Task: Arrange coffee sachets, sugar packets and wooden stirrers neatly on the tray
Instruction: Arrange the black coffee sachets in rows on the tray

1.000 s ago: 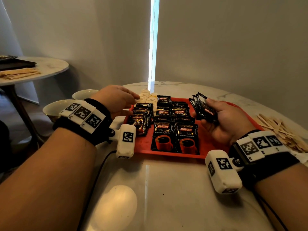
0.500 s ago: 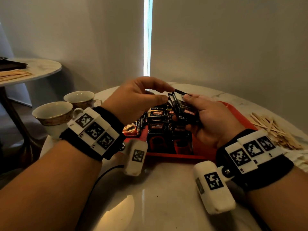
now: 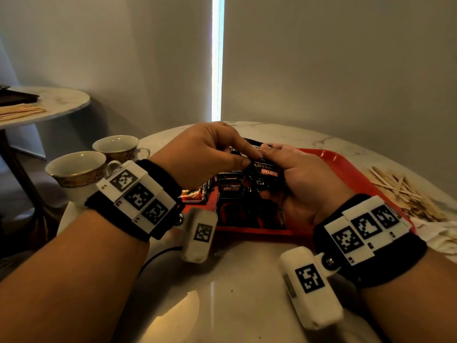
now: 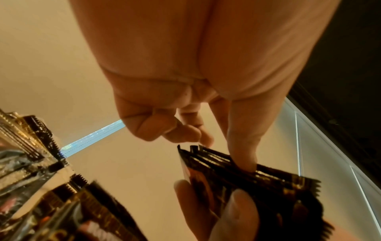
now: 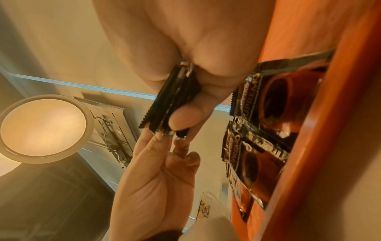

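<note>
**Peeling one sachet off the stack**

The right hand [image 3: 304,184] grips a small fanned stack of black foil coffee sachets [image 3: 268,173] just above the flat red plastic tray [image 3: 346,164], fingers curled round it like a dispenser. The left hand [image 3: 205,154] pinches the top edge of the stack with thumb and forefinger, probably to pull a single one free. Rows of matching laid sachets [image 3: 231,189] already overlap on the tray, so I'd guess this one extends a row. The loose pile of pale wooden stirrers [image 3: 405,191] waits on the white marble table [image 3: 235,280], right of the tray. Sugar packets aren't visible.
</note>
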Available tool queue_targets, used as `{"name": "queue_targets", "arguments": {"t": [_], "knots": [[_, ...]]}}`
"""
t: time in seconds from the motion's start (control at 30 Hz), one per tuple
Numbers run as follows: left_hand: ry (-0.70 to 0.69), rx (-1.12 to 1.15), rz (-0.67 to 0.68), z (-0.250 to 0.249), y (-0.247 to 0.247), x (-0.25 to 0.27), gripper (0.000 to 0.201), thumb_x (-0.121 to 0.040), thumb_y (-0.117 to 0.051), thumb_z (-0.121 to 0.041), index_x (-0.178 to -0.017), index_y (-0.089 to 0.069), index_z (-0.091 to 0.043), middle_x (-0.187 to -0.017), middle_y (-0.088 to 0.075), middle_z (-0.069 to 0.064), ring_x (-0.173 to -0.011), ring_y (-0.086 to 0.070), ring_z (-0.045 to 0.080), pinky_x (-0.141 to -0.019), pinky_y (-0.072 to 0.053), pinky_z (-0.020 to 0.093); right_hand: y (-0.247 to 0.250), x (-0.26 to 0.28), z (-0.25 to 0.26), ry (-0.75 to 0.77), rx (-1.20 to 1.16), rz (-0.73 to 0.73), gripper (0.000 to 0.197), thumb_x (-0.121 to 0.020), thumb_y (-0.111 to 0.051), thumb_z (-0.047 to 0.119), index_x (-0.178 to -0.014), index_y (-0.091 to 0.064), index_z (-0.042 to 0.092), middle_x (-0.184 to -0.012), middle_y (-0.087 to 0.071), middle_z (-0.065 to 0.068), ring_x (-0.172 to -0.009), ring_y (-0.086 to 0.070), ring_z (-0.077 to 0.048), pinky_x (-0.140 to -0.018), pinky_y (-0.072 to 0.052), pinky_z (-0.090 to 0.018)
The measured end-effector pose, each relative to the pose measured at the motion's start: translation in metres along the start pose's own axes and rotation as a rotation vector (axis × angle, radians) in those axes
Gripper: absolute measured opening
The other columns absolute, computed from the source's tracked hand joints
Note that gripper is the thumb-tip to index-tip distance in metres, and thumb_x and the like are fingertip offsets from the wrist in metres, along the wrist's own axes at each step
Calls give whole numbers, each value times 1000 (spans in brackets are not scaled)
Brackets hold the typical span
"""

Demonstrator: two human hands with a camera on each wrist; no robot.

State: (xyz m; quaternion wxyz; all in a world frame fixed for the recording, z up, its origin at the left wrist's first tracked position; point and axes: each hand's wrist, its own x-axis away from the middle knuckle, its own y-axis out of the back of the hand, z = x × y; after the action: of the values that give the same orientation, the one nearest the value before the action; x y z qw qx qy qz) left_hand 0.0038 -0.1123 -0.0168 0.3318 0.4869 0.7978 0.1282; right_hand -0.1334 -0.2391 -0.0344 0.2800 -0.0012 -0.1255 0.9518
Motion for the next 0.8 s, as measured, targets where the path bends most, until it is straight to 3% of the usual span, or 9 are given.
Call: {"name": "queue_targets", "arguments": {"t": [0.17,0.23,0.3,0.4,0.47,0.6,0.67,0.73,0.8], "knots": [[10,26,-36,0,1,-1,33,-84,-76,-9,-79,-78,-42,-83,-62,-11,-91,-59,39,-89,-57,53,-2,-1,1,-16,0,-8,37,-100,-56,34,-125,-60,7,-118,-70,-22,-89,-69,-31,-46,-52,-29],[19,25,-49,3,3,-1,34,-84,-76,-7,-77,-77,-41,-72,-61,-15,-77,-59,26,-86,-57,46,-2,-2,1,-19,-4,-7,39,-100,-56,35,-126,-59,6,-120,-69,-23,-89,-68,-32,-44,-51,-28],[19,27,-71,3,4,-1,31,-82,-77,-9,-76,-77,-39,-66,-59,-15,-71,-56,17,-83,-57,47,-3,-2,0,-22,-13,-3,42,-100,-56,35,-128,-58,4,-121,-68,-24,-85,-68,-32,-42,-51,-27],[-6,81,-96,1,1,0,13,-74,-82,-27,-78,-77,-39,-69,-58,-3,-73,-53,31,-86,-54,61,-2,-3,0,-30,-27,6,40,-101,-54,36,-125,-60,4,-108,-71,-22,-74,-68,-27,-40,-50,-25],[-20,121,-130,2,0,-1,16,-68,-89,-35,-80,-78,-37,-71,-56,11,-72,-52,41,-85,-51,68,-2,-2,0,-33,-29,11,37,-101,-54,36,-120,-63,6,-102,-72,-17,-73,-69,-26,-41,-50,-25],[-51,192,-177,6,-1,-2,22,-66,-83,-45,-84,-78,-33,-75,-50,34,-72,-49,58,-82,-46,76,-1,-1,0,-35,-33,17,32,-100,-54,35,-115,-65,9,-101,-73,-15,-74,-70,-27,-43,-50,-25],[-53,211,-221,5,0,-2,25,-65,-86,-49,-84,-77,-35,-81,-56,35,-73,-51,56,-78,-52,70,0,-2,0,-44,-64,26,33,-100,-54,35,-117,-64,8,-102,-73,-16,-73,-70,-27,-41,-50,-24],[-36,249,-288,5,2,-1,21,-65,-88,-44,-80,-77,-35,-80,-61,27,-69,-50,44,-65,-46,49,0,-4,0,-56,-87,39,36,-101,-53,35,-122,-62,8,-104,-74,-18,-70,-71,-26,-39,-50,-23],[-8,276,-352,7,7,-3,15,-71,-87,-27,-78,-74,-29,-79,-65,13,-67,-55,26,-62,-45,30,0,-5,0,-67,-101,51,37,-100,-54,35,-122,-61,6,-103,-74,-19,-67,-72,-24,-38,-50,-22]]}}
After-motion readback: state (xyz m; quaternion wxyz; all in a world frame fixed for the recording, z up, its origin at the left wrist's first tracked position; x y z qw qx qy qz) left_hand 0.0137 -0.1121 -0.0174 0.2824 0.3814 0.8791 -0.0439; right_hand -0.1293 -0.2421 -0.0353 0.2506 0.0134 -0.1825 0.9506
